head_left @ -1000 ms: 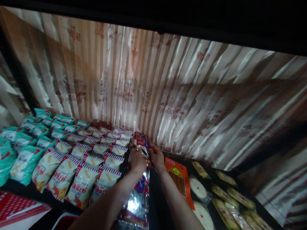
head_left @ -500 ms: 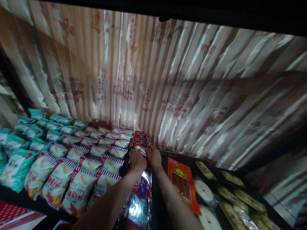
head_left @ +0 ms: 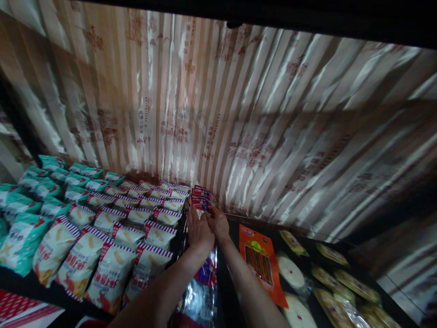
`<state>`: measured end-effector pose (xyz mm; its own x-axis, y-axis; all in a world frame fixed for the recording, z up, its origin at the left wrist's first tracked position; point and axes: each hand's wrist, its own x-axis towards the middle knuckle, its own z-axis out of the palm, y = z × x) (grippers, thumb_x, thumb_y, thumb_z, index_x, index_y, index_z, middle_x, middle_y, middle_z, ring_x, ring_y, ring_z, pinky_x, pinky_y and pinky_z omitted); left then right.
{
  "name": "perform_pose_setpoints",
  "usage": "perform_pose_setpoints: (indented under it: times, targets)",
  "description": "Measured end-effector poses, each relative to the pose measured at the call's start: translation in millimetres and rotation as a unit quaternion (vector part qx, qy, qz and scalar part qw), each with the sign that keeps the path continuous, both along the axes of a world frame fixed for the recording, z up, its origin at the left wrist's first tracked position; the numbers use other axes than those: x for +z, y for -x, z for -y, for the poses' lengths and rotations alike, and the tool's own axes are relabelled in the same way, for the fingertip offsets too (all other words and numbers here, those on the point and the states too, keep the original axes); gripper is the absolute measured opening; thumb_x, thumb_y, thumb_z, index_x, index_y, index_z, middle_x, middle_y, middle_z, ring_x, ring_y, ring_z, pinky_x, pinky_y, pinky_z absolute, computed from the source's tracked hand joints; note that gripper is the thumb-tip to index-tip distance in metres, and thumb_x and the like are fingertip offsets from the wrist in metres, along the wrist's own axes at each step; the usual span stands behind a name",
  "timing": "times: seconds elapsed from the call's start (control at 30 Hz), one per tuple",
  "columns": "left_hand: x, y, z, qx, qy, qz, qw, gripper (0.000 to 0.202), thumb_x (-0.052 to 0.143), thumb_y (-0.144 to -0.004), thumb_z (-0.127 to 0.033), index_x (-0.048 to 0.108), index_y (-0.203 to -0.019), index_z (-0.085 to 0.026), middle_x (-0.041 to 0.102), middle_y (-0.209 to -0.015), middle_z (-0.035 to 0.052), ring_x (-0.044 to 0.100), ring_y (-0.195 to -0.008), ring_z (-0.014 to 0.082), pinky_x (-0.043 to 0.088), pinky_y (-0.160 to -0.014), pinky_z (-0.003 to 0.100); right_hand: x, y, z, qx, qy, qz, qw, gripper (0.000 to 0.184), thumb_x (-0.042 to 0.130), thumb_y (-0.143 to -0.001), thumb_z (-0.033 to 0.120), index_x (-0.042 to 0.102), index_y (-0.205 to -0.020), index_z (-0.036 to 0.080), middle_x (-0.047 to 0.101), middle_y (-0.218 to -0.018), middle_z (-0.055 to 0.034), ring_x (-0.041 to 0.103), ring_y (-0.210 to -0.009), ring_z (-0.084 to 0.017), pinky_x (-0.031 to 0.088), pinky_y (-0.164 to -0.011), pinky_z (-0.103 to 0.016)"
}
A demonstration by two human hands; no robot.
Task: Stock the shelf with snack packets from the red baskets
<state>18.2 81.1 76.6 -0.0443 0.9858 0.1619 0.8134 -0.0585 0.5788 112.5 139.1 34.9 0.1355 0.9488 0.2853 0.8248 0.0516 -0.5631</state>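
Both my hands are at the back of the shelf, on the upright red-and-blue snack packets point(head_left: 200, 200). My left hand point(head_left: 200, 232) lies along the left and front of the nearest packet, its fingers stretched out. The right edge of that packet is between the bent fingers of my right hand point(head_left: 218, 223); the fingertips are partly hidden. My two hands nearly touch. Below my left wrist, a shiny red-and-blue packet point(head_left: 206, 273) with a clear, glossy part lies flat, partly covered by my left arm.
Rows of white snack bags point(head_left: 111, 275) and teal bags point(head_left: 25, 241) stand to the left. On the right lie an orange packet point(head_left: 261, 264), white round packs point(head_left: 290, 271) and several yellowish packs point(head_left: 332, 278). A printed foil curtain point(head_left: 211, 100) hangs behind; a dark beam crosses above.
My left hand has shifted slightly right and nearer my right hand, and its fingers have straightened along the packet. My right hand has stayed at the packet's right edge.
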Motion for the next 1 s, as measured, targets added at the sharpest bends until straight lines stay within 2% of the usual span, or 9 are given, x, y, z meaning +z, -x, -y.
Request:
perform_pose_setpoints:
  times: [0.1, 0.23, 0.4, 0.5, 0.67, 0.83, 1.0]
  targets:
    - [-10.8, -7, -1, -0.023, -0.017, -0.003, 1.000, 0.046, 0.039, -0.079, -0.012, 0.051, -0.124, -0.011, 0.046, -0.136, 0.0151, 0.028, -0.134, 0.0290, 0.024, -0.109, 0.046, -1.0, -1, 0, -0.004, 0.003, -0.008, 1.000, 0.030, 0.052, -0.079, 0.026, 0.063, -0.106, 0.019, 0.068, -0.100, -0.0064, 0.063, -0.092, -0.018, 0.046, -0.085, -0.029]
    - [-21.2, -11, -3, -0.031, -0.011, -0.002, 0.999, 0.054, 0.033, -0.079, -0.008, 0.042, -0.132, -0.008, 0.046, -0.136, 0.0159, 0.026, -0.135, 0.0279, 0.023, -0.110, 0.047, -0.1, -3, 0, 0.004, 0.002, -0.024, 1.000, 0.028, 0.049, -0.082, 0.027, 0.064, -0.104, 0.020, 0.068, -0.101, -0.0047, 0.064, -0.092, -0.016, 0.046, -0.083, -0.026]
    - [-20.3, -7, 2, -0.046, 0.012, -0.049, 0.998, 0.056, 0.036, -0.080, -0.015, 0.037, -0.134, -0.002, 0.038, -0.140, 0.0195, 0.020, -0.136, 0.0316, 0.018, -0.112, 0.046, 3.3, -3, 1, -0.010, 0.015, -0.051, 0.999, 0.031, 0.047, -0.083, 0.031, 0.063, -0.106, 0.017, 0.069, -0.100, -0.0070, 0.064, -0.091, -0.017, 0.047, -0.081, -0.027]
    - [-20.8, -6, 6, -0.054, -0.011, -0.065, 0.996, 0.059, 0.040, -0.080, -0.021, 0.035, -0.135, 0.000, 0.032, -0.143, 0.0214, 0.015, -0.137, 0.0338, 0.015, -0.112, 0.048, 4.8, -3, 1, -0.010, 0.019, -0.059, 0.998, 0.030, 0.047, -0.083, 0.030, 0.063, -0.105, 0.018, 0.069, -0.100, -0.0062, 0.065, -0.090, -0.017, 0.047, -0.080, -0.026]
    - [-27.1, -7, 8, -0.060, -0.042, -0.069, 0.995, 0.056, 0.040, -0.080, -0.022, 0.040, -0.132, -0.001, 0.031, -0.144, 0.0194, 0.012, -0.138, 0.0310, 0.013, -0.112, 0.048, 3.3, -4, 1, -0.012, 0.026, -0.055, 0.998, 0.028, 0.047, -0.083, 0.028, 0.063, -0.103, 0.018, 0.069, -0.099, -0.0058, 0.064, -0.089, -0.016, 0.046, -0.079, -0.024]
    - [-35.1, -3, 7, -0.062, -0.035, -0.073, 0.995, 0.057, 0.038, -0.084, -0.027, 0.036, -0.135, -0.003, 0.031, -0.145, 0.0168, 0.014, -0.138, 0.0295, 0.014, -0.113, 0.047, 1.1, -4, 0, -0.017, 0.027, -0.041, 0.999, 0.027, 0.047, -0.083, 0.026, 0.062, -0.103, 0.019, 0.068, -0.100, -0.0052, 0.064, -0.090, -0.016, 0.046, -0.080, -0.024]
    - [-42.0, 1, 8, -0.067, -0.061, -0.117, 0.989, 0.055, 0.038, -0.086, -0.032, 0.036, -0.136, -0.010, 0.031, -0.146, 0.0137, 0.016, -0.138, 0.0290, 0.016, -0.112, 0.050, 1.3, -2, -6, -0.027, -0.025, 0.031, 0.999, 0.023, 0.050, -0.080, 0.023, 0.064, -0.097, 0.017, 0.067, -0.100, -0.0088, 0.060, -0.097, -0.022, 0.043, -0.088, -0.031]
